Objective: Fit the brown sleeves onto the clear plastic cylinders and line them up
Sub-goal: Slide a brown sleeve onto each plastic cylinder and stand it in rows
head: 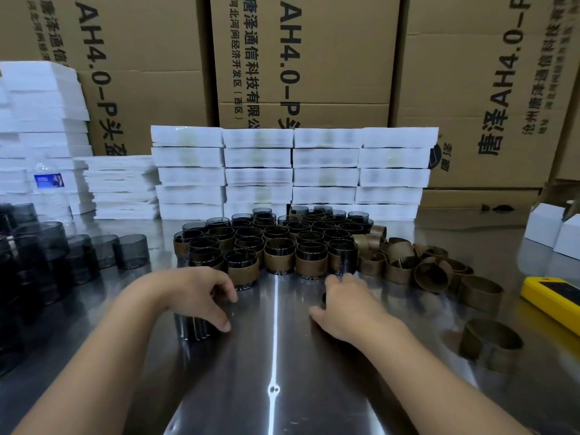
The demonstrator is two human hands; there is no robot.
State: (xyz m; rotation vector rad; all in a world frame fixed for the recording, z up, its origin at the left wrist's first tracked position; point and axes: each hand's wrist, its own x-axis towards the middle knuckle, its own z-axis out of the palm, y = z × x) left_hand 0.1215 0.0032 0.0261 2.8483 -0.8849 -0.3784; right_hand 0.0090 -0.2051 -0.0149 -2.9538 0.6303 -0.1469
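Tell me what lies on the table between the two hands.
Nothing: in the head view, only bare shiny metal table separates the left hand from the right hand.

sleeved cylinders [276, 243]: dark clear plastic, brown bands, stood upright in packed rows mid-counter | loose brown sleeves [414, 262]: empty rings, heaped just right of rows, one [489, 343] apart nearer | bare cylinders [94, 252]: smoky, stacked at left | one cylinder [194, 329]: under left hand

Packing wkshp: stacked cartons [301, 58], steel bench [276, 356]
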